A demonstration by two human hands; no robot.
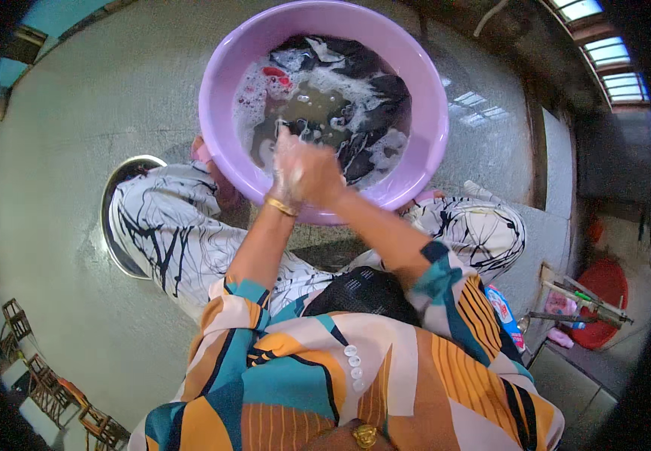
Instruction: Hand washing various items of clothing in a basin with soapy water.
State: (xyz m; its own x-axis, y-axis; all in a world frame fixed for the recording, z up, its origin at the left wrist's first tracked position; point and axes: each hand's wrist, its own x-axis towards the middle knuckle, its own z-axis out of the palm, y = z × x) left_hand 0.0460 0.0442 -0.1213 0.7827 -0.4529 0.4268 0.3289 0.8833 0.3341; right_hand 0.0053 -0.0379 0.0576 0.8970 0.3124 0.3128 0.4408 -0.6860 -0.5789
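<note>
A large lilac plastic basin (427,141) stands between my knees, with cloudy, sudsy water (317,107) inside. Dark wet cloth (390,98) lies soaking along its far and right sides, and a small red piece (276,75) shows among the foam at the left. Over the near part of the basin my left hand (287,169), a gold bangle at its wrist, is pressed together with my right hand (319,173). Both are wet and somewhat blurred. Dark cloth shows just past the fingertips; whether the fingers grip any of it is hidden.
A round metal bowl (112,248) rests on the grey floor (66,186) beside my left leg. To my right are a blue and red packet (505,318), a small wooden frame (579,299) and a red round tub (607,282). Wooden chairs (49,377) stand behind at the left.
</note>
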